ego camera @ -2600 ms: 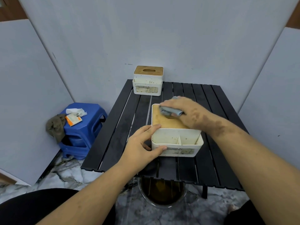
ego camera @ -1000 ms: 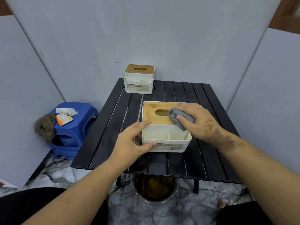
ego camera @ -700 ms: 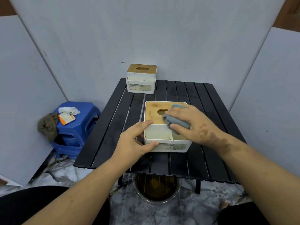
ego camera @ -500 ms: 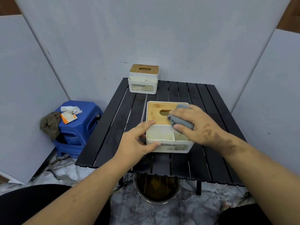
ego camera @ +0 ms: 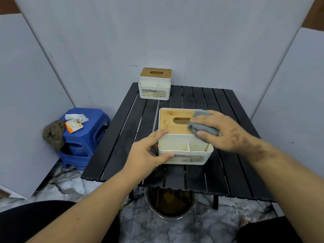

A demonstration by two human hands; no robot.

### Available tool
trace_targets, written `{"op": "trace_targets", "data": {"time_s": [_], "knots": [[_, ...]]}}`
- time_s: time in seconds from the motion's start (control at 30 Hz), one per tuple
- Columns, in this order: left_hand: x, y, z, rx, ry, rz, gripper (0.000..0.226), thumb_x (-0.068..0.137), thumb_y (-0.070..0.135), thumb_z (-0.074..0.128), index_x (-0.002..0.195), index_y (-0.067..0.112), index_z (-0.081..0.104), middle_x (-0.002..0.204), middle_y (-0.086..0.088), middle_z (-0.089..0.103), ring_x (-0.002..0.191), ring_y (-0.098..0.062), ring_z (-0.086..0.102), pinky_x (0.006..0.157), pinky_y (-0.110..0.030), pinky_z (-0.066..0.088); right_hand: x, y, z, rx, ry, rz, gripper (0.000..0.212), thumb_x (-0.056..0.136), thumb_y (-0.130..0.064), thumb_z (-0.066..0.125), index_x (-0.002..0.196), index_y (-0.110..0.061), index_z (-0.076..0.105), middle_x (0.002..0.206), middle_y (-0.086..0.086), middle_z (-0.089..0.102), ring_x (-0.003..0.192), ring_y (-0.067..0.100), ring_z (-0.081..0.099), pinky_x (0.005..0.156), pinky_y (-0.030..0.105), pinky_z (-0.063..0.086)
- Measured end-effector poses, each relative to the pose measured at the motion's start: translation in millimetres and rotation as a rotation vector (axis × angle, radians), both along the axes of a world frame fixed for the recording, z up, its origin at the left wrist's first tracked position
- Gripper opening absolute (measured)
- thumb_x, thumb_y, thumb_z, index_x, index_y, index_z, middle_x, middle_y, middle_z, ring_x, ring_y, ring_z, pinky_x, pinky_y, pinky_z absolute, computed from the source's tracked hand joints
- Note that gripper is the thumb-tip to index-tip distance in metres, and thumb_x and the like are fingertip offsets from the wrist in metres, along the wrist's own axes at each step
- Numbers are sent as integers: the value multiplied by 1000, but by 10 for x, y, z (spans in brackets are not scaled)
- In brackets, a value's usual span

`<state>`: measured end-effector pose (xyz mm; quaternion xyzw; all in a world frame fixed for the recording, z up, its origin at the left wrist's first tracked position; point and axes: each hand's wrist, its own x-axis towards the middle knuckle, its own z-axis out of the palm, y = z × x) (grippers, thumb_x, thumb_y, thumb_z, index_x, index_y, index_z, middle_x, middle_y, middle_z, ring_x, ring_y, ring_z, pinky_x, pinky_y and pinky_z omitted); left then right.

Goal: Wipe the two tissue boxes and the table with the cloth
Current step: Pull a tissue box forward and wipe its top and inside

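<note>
A person seated at a black slatted table (ego camera: pixel 219 172) cleans the near box (ego camera: pixel 185 149), a white tissue holder with a wooden lid (ego camera: pixel 173 122). It sits mid-table, its long axis running across the slats and its compartment side facing the person. The right hand (ego camera: pixel 220 130) curls around a bunched grey cloth (ego camera: pixel 203 128) and presses it on the lid's right end, just beside the oval slot. The left hand (ego camera: pixel 149 153) grips the box's near-left corner, thumb on the front wall and fingers over the left rim. The front label reads "TISSUE HOLDER" (the smaller print below it is too blurred to read). The far box (ego camera: pixel 155 84), a twin with the same label facing the person, stands at the table's back-left edge, well apart from both hands. Left of the table, a blue stool (ego camera: pixel 87 137) holds a brown rag (ego camera: pixel 53 134), a white tissue and an orange-and-white packet (ego camera: pixel 73 126). A glass bowl (ego camera: pixel 171 203) of dark liquid sits on the marble floor beneath the table.
</note>
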<state>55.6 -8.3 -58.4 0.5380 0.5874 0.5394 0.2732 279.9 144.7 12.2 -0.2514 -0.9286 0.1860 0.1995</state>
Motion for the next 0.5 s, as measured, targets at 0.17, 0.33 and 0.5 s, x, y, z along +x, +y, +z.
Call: {"op": "trace_targets", "data": {"time_s": [0.17, 0.33, 0.5], "knots": [[4, 6, 45, 1, 32, -15, 73, 74, 9, 92, 130, 45, 62, 116, 36, 67, 94, 2, 66, 78, -19, 59, -329, -191, -41, 49, -59, 98, 45, 93, -43, 57, 137, -37, 53, 133, -23, 55, 127, 6, 42, 109, 35, 37], [1, -4, 47, -13, 13, 4, 74, 74, 8, 92, 124, 52, 61, 115, 28, 67, 92, -2, 65, 76, -15, 59, 103, 218, -6, -77, 4, 19, 41, 95, -30, 60, 135, -38, 57, 147, -22, 45, 137, 4, 39, 118, 40, 31], [12, -11, 76, -21, -12, -3, 73, 74, 4, 91, 122, 51, 61, 111, 20, 66, 78, -9, 66, 75, -12, 58, -45, 285, 3, -122, 49, -74, 37, 96, -21, 62, 132, -28, 61, 147, -14, 49, 133, -5, 39, 116, 23, 28]]}}
